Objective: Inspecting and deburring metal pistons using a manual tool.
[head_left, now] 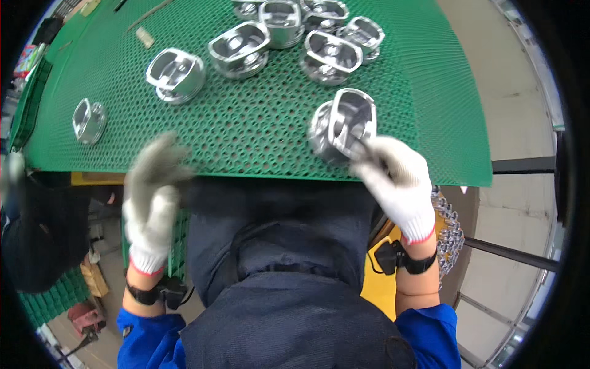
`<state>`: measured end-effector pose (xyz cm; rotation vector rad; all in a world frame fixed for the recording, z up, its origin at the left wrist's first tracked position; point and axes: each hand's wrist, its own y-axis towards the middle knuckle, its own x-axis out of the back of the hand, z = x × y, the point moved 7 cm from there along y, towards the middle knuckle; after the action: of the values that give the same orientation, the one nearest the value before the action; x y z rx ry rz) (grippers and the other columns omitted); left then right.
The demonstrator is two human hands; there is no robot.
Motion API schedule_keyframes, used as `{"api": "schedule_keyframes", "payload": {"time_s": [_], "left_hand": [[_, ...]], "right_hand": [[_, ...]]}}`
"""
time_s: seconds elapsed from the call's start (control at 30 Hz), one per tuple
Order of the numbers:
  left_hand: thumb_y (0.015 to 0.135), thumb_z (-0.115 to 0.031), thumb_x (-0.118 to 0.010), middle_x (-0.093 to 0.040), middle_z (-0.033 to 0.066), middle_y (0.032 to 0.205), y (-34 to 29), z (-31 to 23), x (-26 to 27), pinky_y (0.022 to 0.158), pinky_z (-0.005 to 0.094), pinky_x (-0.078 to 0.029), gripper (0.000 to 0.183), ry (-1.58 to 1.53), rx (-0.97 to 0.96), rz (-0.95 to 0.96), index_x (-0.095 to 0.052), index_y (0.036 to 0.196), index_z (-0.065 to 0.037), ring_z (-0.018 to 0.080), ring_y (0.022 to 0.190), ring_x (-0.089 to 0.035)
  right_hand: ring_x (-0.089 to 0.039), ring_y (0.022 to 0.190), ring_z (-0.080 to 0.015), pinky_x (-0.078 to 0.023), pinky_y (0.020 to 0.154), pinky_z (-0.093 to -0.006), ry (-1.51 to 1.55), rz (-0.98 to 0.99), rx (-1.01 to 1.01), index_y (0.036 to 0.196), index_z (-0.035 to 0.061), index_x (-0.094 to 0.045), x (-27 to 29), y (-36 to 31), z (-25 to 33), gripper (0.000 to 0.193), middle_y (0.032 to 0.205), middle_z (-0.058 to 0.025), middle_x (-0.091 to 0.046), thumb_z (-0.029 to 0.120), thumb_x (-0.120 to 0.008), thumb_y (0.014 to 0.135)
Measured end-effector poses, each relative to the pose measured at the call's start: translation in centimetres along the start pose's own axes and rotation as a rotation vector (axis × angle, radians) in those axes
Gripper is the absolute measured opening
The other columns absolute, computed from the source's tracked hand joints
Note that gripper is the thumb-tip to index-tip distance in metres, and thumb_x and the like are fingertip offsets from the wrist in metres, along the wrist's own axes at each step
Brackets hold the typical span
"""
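- Silver piston: at the front edge of the green counter, open side showing.
- Right grip: curled at the piston's near side; blur prevents telling whether it is closed on metal.
- Left grip: spread, apparently empty, blurred, by the front edge.
- Advisable: steady the piston with both grips, clear of the other pistons beyond.
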<state>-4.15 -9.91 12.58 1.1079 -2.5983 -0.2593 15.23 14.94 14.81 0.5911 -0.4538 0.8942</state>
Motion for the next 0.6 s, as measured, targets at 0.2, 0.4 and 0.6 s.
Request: {"api": "schedule_keyframes", "payload": {"time_s": [0.2, 0.4, 0.6], "left_hand": [[0.087, -0.069, -0.049, -0.039, 0.018, 0.145, 0.0, 0.7, -7.9, 0.104, 0.0434, -0.044, 0.093, -0.708, 0.398, 0.242, -0.027, 0.146, -0.002, 0.0304, 0.128, -0.047], [0.085, -0.068, -0.052, -0.058, 0.0286, 0.116, -0.6, 0.4, -8.1, 0.051, 0.0405, -0.06, 0.084, -1.696, 0.654, 0.284, -0.045, 0.132, 0.001, 0.0353, 0.068, -0.068], [0.098, -0.053, -0.04, -0.05, 0.0355, 0.126, -0.8, -0.6, -7.1, 0.043, 0.027, -0.053, 0.068, -1.412, 0.609, 0.015, -0.032, 0.145, -0.005, 0.0208, 0.057, -0.065]], "right_hand": [[-0.064, 0.071, -0.0283, -0.051, 0.061, -0.0369, 0.106, 0.485, 0.311, 0.11, 0.0162, -0.065, -6.9, -0.3, 7.2, 0.033, 0.084, -0.0081, -0.063, 0.016, -0.071, 0.077], [-0.065, 0.064, -0.0247, -0.052, 0.06, -0.0315, 0.261, 0.215, 0.019, 0.105, 0.0023, -0.065, -5.2, -0.5, 3.9, 0.033, 0.08, -0.0112, -0.066, 0.009, -0.074, 0.074], [-0.064, 0.064, -0.0284, -0.051, 0.06, -0.0344, 0.056, 0.248, 0.107, 0.08, 0.006, -0.068, -6.7, -1.1, 4.3, 0.006, 0.072, -0.0103, -0.064, 0.011, -0.066, 0.078]]}}
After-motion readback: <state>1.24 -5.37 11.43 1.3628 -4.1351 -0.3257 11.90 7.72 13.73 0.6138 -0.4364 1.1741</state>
